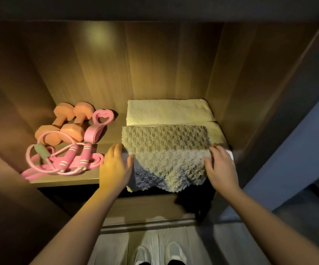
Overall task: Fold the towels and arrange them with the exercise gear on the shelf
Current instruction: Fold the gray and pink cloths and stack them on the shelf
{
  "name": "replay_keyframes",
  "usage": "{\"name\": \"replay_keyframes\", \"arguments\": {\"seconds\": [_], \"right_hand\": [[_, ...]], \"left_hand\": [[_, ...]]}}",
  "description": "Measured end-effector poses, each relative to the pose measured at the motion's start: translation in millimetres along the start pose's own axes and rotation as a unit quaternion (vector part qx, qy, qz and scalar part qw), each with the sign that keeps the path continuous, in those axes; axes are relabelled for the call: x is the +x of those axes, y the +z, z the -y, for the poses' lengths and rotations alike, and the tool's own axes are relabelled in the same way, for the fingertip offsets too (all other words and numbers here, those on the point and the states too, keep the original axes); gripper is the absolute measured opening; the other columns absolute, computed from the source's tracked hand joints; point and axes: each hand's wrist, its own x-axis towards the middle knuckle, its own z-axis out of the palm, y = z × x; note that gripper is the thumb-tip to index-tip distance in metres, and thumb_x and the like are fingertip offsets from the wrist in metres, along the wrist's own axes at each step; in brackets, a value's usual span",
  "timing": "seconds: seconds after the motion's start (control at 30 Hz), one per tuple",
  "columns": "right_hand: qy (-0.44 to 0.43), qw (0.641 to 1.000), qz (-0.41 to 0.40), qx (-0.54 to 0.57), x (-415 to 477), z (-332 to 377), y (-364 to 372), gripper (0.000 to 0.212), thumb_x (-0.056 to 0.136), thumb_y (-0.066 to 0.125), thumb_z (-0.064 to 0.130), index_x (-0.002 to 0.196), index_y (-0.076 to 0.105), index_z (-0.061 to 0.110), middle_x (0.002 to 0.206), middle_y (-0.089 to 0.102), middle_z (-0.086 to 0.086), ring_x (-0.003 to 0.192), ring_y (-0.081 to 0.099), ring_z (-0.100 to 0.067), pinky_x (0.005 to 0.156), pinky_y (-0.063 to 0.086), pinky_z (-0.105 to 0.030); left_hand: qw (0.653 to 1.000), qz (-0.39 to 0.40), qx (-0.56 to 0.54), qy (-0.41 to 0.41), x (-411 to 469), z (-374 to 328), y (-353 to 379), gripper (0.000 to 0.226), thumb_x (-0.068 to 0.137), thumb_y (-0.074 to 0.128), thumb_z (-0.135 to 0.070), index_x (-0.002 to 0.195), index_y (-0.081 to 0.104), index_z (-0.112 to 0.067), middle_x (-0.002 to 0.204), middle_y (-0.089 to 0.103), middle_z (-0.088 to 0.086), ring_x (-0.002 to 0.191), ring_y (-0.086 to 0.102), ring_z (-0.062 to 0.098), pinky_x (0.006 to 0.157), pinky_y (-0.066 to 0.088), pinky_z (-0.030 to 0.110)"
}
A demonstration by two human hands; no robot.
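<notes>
The left hand [115, 167] lies flat with straight fingers against the left edge of the grey towel [164, 148], its thumb touching the cloth. The right hand [221, 166] rests on the towel's right edge, fingers stretched forward and thumb laid on top. Neither hand curls round the towel.

The folded grey towel sits just right of centre. Its near part hangs over the front lip of the shelf [72, 179], and its far part lies on a cream towel [166, 111] that reaches the back panel.

On the left of the frame, two orange dumbbells [65, 123] lie side by side. A pink heart-shaped band [99, 123] sits just beside them, and a pink jump rope [85, 155] is coiled at the shelf's front.

The shelf is brown wood grain, lit warm from above, with a bright spot high on the back panel. Below it are a darker lower shelf, a grey plank floor [112, 245] and two pale shoes [175, 251] at the bottom edge.
</notes>
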Motion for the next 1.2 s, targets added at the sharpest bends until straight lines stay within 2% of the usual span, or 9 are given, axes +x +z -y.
{"name": "replay_keyframes", "arguments": {"seconds": [0.1, 0.23, 0.4, 0.53, 0.8, 0.87, 1.0, 1.1, 1.2], "right_hand": [[0.103, 0.987, -0.042, 0.119, -27, -11, 10, 0.024, 0.092, 0.059, 0.018, 0.115, 0.058, 0.01, 0.113, 0.054, -0.007, 0.103, 0.056, -0.027, 0.087, 0.047, -0.04], [0.24, 0.923, 0.069, 0.294, -31, -15, 29, 0.044, 0.09, 0.066, 0.02, 0.128, 0.048, 0.008, 0.109, 0.06, -0.007, 0.091, 0.057, -0.02, 0.079, 0.04, -0.03], [0.26, 0.901, 0.107, 0.329, -25, -16, 35, 0.043, 0.086, 0.072, 0.02, 0.121, 0.047, 0.012, 0.1, 0.06, -0.007, 0.088, 0.059, -0.022, 0.079, 0.047, -0.038], [0.206, 0.919, 0.16, 0.295, -29, -23, 31, 0.021, 0.087, 0.072, 0.029, 0.081, 0.056, 0.017, 0.076, 0.058, 0.003, 0.073, 0.055, -0.015, 0.06, 0.039, -0.027], [0.202, 0.905, 0.207, 0.312, -68, -37, -1, 0.017, 0.087, 0.071, 0.024, 0.078, 0.06, 0.015, 0.073, 0.059, -0.002, 0.069, 0.054, -0.016, 0.067, 0.044, -0.032], [0.208, 0.901, 0.184, 0.333, -77, -35, -9, 0.01, 0.086, 0.072, 0.02, 0.09, 0.064, 0.015, 0.085, 0.067, -0.004, 0.078, 0.061, -0.018, 0.075, 0.05, -0.035], [0.21, 0.873, 0.128, 0.421, -86, -23, -33, 0.043, 0.089, 0.068, 0.012, 0.122, 0.053, 0.035, 0.099, 0.071, -0.003, 0.082, 0.072, -0.02, 0.077, 0.058, -0.034], [0.195, 0.862, 0.114, 0.453, -86, -14, -51, 0.029, 0.096, 0.054, 0.007, 0.103, 0.074, 0.028, 0.095, 0.072, -0.01, 0.068, 0.071, -0.014, 0.06, 0.057, -0.026], [0.193, 0.835, 0.129, 0.499, -75, -7, -67, 0.047, 0.093, 0.039, -0.001, 0.09, 0.08, 0.022, 0.1, 0.068, -0.003, 0.078, 0.069, -0.007, 0.058, 0.052, -0.019]], "left_hand": [[0.989, -0.013, -0.126, -0.073, -31, 8, 2, 0.05, 0.093, 0.061, -0.023, 0.136, 0.045, -0.002, 0.116, 0.057, 0.011, 0.102, 0.057, 0.023, 0.089, 0.049, 0.039], [0.934, 0.03, -0.301, -0.189, -43, 4, 13, 0.049, 0.091, 0.064, -0.014, 0.135, 0.042, -0.01, 0.107, 0.057, 0.001, 0.085, 0.055, 0.006, 0.064, 0.041, 0.015], [0.917, 0.088, -0.295, -0.254, -49, 6, 19, 0.035, 0.087, 0.069, -0.018, 0.114, 0.046, -0.011, 0.087, 0.053, -0.001, 0.073, 0.051, 0.009, 0.058, 0.038, 0.021], [0.914, 0.177, -0.279, -0.235, -65, 16, 27, 0.019, 0.086, 0.072, -0.025, 0.08, 0.061, -0.01, 0.073, 0.065, 0.002, 0.059, 0.059, 0.011, 0.048, 0.046, 0.02], [0.883, 0.162, -0.363, -0.252, -96, 33, 1, 0.013, 0.089, 0.068, -0.017, 0.08, 0.06, -0.011, 0.069, 0.058, 0.003, 0.06, 0.059, 0.012, 0.058, 0.053, 0.028], [0.862, 0.137, -0.413, -0.26, -103, 29, -11, 0.011, 0.088, 0.069, -0.011, 0.094, 0.06, -0.008, 0.079, 0.063, 0.01, 0.065, 0.065, 0.016, 0.059, 0.057, 0.027], [0.85, 0.085, -0.475, -0.211, -111, 18, -37, 0.026, 0.091, 0.067, -0.009, 0.111, 0.057, -0.022, 0.079, 0.069, 0.009, 0.064, 0.068, 0.015, 0.059, 0.058, 0.025], [0.864, 0.093, -0.466, -0.167, -110, 8, -55, 0.021, 0.096, 0.056, -0.005, 0.104, 0.068, -0.02, 0.095, 0.068, 0.009, 0.069, 0.064, 0.014, 0.066, 0.059, 0.024], [0.849, 0.111, -0.487, -0.17, -99, -3, -69, 0.036, 0.098, 0.042, 0.005, 0.103, 0.072, -0.014, 0.1, 0.068, 0.006, 0.076, 0.066, 0.02, 0.072, 0.059, 0.024]]}}
